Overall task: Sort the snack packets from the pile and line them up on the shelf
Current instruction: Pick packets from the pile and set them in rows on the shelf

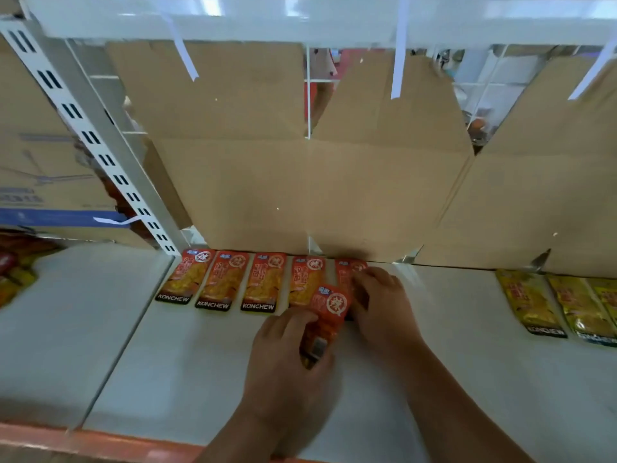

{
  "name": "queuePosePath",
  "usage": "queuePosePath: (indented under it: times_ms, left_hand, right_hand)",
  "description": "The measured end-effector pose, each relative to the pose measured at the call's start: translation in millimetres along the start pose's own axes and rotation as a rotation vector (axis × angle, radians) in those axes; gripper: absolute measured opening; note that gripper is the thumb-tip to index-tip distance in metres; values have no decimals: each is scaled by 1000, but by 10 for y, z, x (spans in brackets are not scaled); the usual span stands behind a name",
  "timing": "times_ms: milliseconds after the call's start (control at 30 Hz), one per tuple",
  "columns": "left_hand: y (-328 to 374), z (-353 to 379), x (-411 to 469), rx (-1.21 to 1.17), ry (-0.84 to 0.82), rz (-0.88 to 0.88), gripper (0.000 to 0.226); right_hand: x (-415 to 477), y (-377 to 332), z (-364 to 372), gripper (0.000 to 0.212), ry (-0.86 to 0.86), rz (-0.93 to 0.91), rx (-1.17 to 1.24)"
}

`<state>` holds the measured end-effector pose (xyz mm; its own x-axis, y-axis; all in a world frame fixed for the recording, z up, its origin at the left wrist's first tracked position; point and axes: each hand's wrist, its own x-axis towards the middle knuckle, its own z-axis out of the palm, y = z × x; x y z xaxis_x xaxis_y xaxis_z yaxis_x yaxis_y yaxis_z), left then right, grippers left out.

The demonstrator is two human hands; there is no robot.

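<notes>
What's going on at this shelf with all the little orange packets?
A person is lining up snack packets on a white shelf. Four orange packets already lie side by side along the back, and the right hand rests on a fifth packet at the row's end. The left hand grips the next packet just in front of the row. Yellow packets lie lined up further right.
</notes>
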<state>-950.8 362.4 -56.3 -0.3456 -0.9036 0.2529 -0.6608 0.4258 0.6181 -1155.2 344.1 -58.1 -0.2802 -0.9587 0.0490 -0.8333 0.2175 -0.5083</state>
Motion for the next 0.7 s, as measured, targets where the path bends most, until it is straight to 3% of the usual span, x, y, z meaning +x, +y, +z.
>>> queuePosePath:
  times_ms: [167, 700]
  left_hand:
    - [-68, 50, -8, 29, 33, 48, 50]
    - [-71, 70, 2, 54, 65, 74, 53]
  right_hand:
    - [-42, 97, -9, 66, -79, -88, -84]
    - [-68, 51, 8, 61, -52, -76, -136]
